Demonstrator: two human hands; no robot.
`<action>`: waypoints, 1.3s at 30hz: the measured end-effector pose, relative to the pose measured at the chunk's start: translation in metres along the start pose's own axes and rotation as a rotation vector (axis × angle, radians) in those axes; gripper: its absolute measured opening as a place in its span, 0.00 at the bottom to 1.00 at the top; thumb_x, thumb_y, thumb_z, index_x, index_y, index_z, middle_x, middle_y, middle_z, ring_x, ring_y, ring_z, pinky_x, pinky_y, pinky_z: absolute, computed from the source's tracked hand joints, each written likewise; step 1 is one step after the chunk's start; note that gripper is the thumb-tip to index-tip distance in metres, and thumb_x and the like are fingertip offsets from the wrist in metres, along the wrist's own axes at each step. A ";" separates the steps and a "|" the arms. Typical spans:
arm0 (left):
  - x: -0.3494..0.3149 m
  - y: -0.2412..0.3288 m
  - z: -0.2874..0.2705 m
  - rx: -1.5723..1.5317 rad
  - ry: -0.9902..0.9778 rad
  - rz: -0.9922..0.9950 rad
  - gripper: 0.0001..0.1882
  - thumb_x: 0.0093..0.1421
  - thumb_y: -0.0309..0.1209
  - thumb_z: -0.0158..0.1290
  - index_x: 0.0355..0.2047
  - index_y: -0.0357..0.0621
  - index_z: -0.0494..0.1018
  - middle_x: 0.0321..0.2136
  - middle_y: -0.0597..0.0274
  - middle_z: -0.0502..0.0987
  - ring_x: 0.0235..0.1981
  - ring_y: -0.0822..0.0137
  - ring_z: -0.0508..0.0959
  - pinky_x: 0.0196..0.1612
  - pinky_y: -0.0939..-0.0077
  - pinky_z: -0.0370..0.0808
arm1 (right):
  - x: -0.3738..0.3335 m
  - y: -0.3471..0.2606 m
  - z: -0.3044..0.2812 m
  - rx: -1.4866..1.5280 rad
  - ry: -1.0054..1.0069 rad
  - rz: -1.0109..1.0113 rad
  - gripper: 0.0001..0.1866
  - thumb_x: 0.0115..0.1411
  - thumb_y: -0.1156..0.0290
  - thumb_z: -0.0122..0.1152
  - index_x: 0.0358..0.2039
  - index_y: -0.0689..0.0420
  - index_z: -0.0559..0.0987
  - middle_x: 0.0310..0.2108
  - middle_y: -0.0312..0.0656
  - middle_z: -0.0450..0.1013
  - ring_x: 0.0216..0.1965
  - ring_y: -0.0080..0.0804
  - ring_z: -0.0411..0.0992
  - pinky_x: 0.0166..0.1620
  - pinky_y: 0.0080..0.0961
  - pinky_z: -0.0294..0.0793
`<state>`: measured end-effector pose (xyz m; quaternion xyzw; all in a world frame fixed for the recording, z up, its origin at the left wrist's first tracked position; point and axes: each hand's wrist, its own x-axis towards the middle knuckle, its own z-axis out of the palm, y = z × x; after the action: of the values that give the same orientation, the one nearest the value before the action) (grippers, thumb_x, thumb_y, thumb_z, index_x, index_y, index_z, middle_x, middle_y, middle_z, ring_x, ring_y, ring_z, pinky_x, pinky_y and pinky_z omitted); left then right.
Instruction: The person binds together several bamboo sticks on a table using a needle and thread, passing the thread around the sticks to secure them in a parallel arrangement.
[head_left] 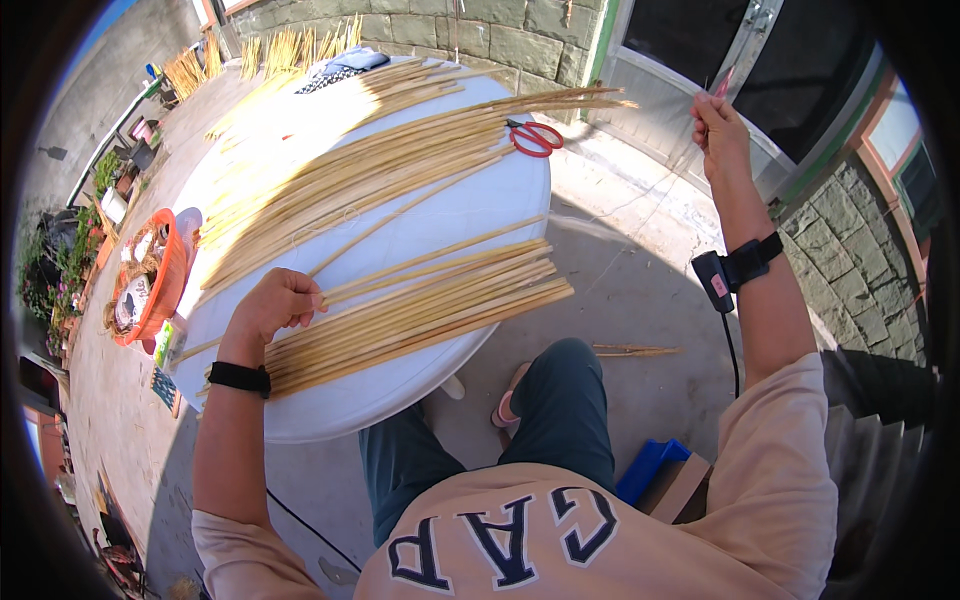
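My left hand is closed in a pinch over the table, right by the ends of a few dry, straw-coloured stalks; what sits between its fingertips is too small to make out. Below it, a row of stalks lies side by side along the table's near edge. Raised high at the right, my right hand pinches a fine thread that slants down toward the table. A thin pinkish point shows just above those fingers; whether I hold it cannot be told.
A white round table carries a larger spread of stalks, red-handled scissors and a folded cloth. An orange basket stands left. On the floor are loose stalks and a blue box. Glass doors rise behind.
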<state>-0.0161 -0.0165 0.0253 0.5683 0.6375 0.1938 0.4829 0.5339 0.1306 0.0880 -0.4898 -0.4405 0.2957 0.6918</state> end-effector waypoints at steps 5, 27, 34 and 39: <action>0.001 -0.004 0.001 0.000 0.007 -0.006 0.06 0.52 0.25 0.53 0.23 0.36 0.77 0.12 0.67 0.70 0.13 0.78 0.64 0.18 0.83 0.59 | 0.001 0.002 0.002 0.023 -0.029 -0.015 0.07 0.58 0.68 0.64 0.32 0.56 0.77 0.23 0.30 0.71 0.19 0.13 0.63 0.21 0.11 0.62; 0.008 -0.018 0.001 -0.084 -0.051 0.045 0.06 0.52 0.27 0.58 0.26 0.36 0.79 0.13 0.70 0.71 0.14 0.81 0.65 0.19 0.86 0.61 | 0.009 0.012 0.010 0.038 -0.080 -0.012 0.07 0.57 0.68 0.65 0.33 0.56 0.78 0.23 0.29 0.71 0.19 0.11 0.63 0.21 0.08 0.62; 0.006 -0.014 0.003 -0.090 0.006 -0.007 0.07 0.52 0.29 0.60 0.27 0.37 0.80 0.12 0.69 0.72 0.14 0.81 0.65 0.19 0.85 0.61 | 0.008 0.016 0.012 0.041 -0.077 -0.004 0.06 0.57 0.69 0.65 0.33 0.55 0.79 0.23 0.29 0.71 0.19 0.11 0.63 0.21 0.08 0.62; 0.007 -0.012 0.004 -0.063 0.024 -0.011 0.08 0.51 0.30 0.62 0.26 0.37 0.80 0.12 0.68 0.72 0.14 0.80 0.65 0.19 0.85 0.61 | 0.004 0.017 0.014 0.041 -0.066 0.008 0.05 0.56 0.69 0.65 0.32 0.54 0.79 0.23 0.28 0.71 0.19 0.10 0.64 0.21 0.08 0.63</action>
<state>-0.0181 -0.0147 0.0107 0.5468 0.6399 0.2180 0.4939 0.5235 0.1453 0.0748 -0.4672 -0.4548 0.3236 0.6856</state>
